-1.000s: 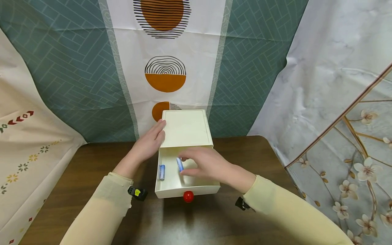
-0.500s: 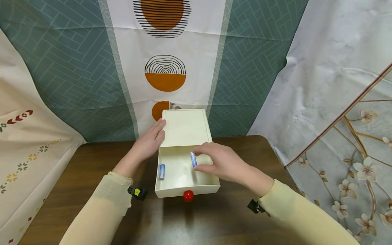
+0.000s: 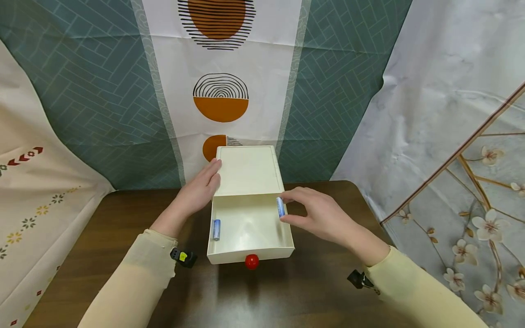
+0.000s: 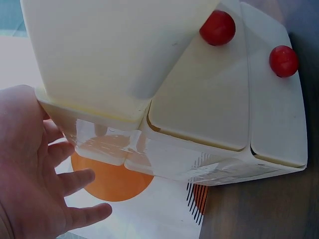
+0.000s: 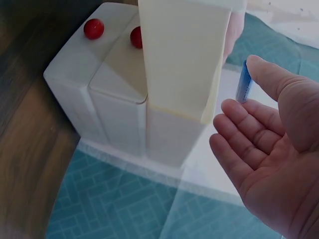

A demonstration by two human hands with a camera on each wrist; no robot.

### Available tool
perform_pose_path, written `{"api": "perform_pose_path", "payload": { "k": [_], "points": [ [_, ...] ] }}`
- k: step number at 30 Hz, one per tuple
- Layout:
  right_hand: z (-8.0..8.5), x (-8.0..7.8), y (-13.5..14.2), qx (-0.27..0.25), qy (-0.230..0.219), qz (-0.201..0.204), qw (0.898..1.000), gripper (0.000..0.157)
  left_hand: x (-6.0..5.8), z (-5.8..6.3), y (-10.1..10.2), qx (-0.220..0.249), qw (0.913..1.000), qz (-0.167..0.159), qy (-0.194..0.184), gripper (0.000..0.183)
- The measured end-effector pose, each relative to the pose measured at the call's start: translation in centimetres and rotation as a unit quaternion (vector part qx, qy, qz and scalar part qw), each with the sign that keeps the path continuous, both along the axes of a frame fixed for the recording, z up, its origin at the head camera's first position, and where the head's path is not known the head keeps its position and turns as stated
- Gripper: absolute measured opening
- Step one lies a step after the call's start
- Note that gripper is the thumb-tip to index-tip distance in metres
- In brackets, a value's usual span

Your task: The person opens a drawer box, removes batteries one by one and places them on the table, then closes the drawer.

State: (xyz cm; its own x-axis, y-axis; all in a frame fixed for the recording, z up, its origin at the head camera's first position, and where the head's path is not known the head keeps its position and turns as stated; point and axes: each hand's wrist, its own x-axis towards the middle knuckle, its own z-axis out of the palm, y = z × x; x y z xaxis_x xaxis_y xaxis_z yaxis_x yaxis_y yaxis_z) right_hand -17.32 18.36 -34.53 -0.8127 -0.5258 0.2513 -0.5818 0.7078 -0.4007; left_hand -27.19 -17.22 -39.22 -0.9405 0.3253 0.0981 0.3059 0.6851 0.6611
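A small white drawer unit (image 3: 248,171) stands on the table with its top drawer (image 3: 250,237) pulled out. My left hand (image 3: 196,191) rests against the unit's left side; in the left wrist view its fingers are spread and mostly straight. Between thumb and fingertips, my right hand (image 3: 321,212) pinches a blue battery (image 3: 280,207), held up near the drawer's right wall. The right wrist view shows that battery (image 5: 244,82) steeply upright, outside the drawer's wall there. A second blue battery (image 3: 216,229) lies inside the drawer, along its left wall.
A red knob (image 3: 252,261) sticks out of the open drawer's front. Below it, two shut drawers carry red knobs (image 4: 283,61). The brown wooden table (image 3: 184,291) reaches back to a patterned cloth (image 3: 221,59). Floral cloth (image 3: 463,182) hangs at the right.
My right hand has carried the pinched battery rightward and slightly up, from over the drawer's middle to its right wall. My left hand and the other battery have stayed in place.
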Motion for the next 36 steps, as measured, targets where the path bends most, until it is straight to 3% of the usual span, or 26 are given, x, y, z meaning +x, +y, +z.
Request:
{"api": "perform_pose_path", "payload": {
  "k": [11,36],
  "points": [
    [-0.9,-0.6,2.4,-0.012,0.001,-0.039,0.999,0.049,0.1,0.1,-0.1,-0.003,1.0,-0.002,0.002,0.064],
    [-6.2,-4.4,7.5,-0.018,-0.013,-0.069,0.997,0.045,0.1,0.2,0.1,-0.013,0.9999,0.005,0.001,0.064]
  ]
}}
